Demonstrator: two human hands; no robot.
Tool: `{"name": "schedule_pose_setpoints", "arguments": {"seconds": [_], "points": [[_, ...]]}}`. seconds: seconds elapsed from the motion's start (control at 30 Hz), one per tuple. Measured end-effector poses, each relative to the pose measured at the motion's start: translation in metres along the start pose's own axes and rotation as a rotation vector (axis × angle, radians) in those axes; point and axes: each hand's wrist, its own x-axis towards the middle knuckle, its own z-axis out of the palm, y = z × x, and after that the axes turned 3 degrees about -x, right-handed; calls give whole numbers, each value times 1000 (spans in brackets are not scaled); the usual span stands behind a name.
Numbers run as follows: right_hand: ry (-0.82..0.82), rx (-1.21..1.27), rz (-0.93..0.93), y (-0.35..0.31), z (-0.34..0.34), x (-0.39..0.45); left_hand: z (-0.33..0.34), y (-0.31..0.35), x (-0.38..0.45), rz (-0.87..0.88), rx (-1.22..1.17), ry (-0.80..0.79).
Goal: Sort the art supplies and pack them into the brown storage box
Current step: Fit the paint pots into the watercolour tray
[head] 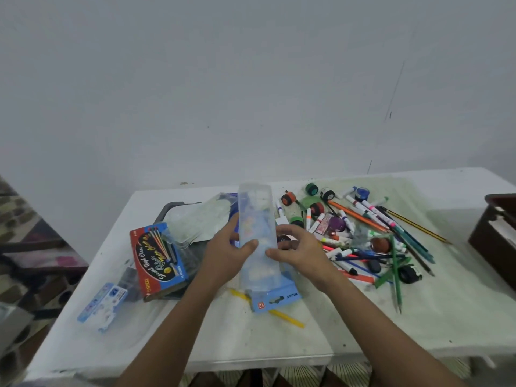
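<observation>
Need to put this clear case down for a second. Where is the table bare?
Bare patches: the near table edge below the yellow pencil, and the near right corner beyond the green pencils. Crowded: the marker pile on the right and the red and blue box on the left. Both hands hold the clear case.

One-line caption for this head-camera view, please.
Both hands, left and right, hold a clear plastic case above a white table beside scattered markers and pencils.
</observation>
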Motion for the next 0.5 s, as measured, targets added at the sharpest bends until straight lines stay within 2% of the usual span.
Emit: {"name": "schedule_pose_setpoints", "arguments": {"seconds": [0.17,0.3,0.4,0.5], "points": [[40,64,-67,-34,-30,9,-3,23,16,185,48,56],[124,78,-96,-58,-71,8,2,37,24,270,68,104],[148,81,-36,-61,-100,6,11,48,29,310,135,53],[99,62,78,-57,-122,0,21,59,31,397,263,-20]]}}
